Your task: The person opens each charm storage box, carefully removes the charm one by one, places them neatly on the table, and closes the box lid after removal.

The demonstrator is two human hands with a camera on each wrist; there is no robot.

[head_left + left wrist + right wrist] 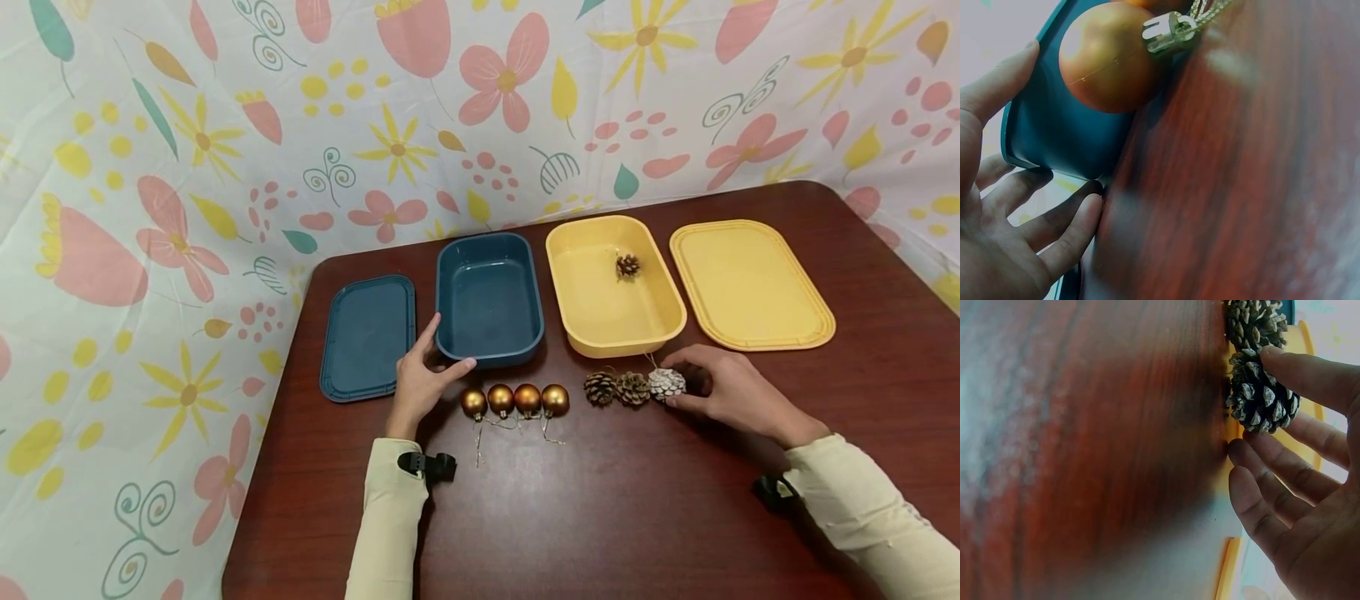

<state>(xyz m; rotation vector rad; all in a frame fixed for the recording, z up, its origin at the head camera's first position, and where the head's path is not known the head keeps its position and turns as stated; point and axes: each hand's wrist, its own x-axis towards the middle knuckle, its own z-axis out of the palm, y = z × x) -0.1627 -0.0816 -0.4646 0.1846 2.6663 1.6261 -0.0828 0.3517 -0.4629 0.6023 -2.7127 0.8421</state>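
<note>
My left hand (422,377) rests at the near left corner of a blue container (487,358), thumb at its front rim and fingers along its left side. In the right wrist view, the thumb and index finger of my right hand (1310,506) are on either side of a white-tipped pine cone (1263,403), which stands at the right end of a row. Beside it lie two brown pine cones (632,388). Another pine cone (627,266) sits inside the yellow container (617,343). Several gold ball ornaments (527,400) with strings line up before the blue container.
A blue lid (369,337) lies left of the blue container, and a yellow lid (752,285) lies right of the yellow one. All rest on a dark reddish wooden table (570,517). A flower-printed cloth (315,108) hangs behind and to the left.
</note>
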